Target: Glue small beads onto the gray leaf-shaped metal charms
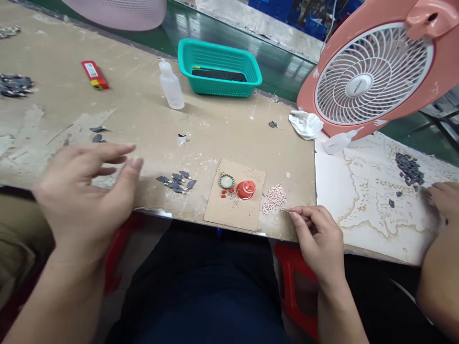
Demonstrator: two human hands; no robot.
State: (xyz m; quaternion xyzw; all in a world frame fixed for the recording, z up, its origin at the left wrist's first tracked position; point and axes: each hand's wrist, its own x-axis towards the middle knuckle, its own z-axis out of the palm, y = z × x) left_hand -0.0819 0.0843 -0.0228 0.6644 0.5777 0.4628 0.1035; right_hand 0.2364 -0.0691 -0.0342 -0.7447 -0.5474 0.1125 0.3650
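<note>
At the far left of the worktop (150, 110), a heap of dark flat pieces (14, 85) lies near the frame edge, with a red lighter (94, 75) to its right and two loose dark pieces (96, 134) lower down. The left hand (84, 191) is open at the lower left, fingers loosely spread and slightly curved above the worktop's front edge. It holds nothing visible. Just right of it lies a cluster of dark pieces (175, 182).

Farther back stand a clear squeeze bottle (171, 84) and a teal basket (218, 68), with something dark inside that is hard to make out. At centre front, a square of cardboard (234, 210) carries a bottle cap (226, 181), a red lid (245, 189) and small red bits (224, 192). Just right of the cardboard, on the bare worktop, is a pile of pale pink beads (274, 198).

The right hand (317, 234) is closed to a pinch beside that pile. Whether it holds a bead is too small to tell. Beyond it are a crumpled white cloth (306, 124), a pink fan (369, 71) cut off by the frame, and a second squeeze bottle (340, 142) on its side. A patterned sheet (380, 205) carries more dark pieces (409, 168), and another person's hand (442, 200) rests on it at the right edge.
</note>
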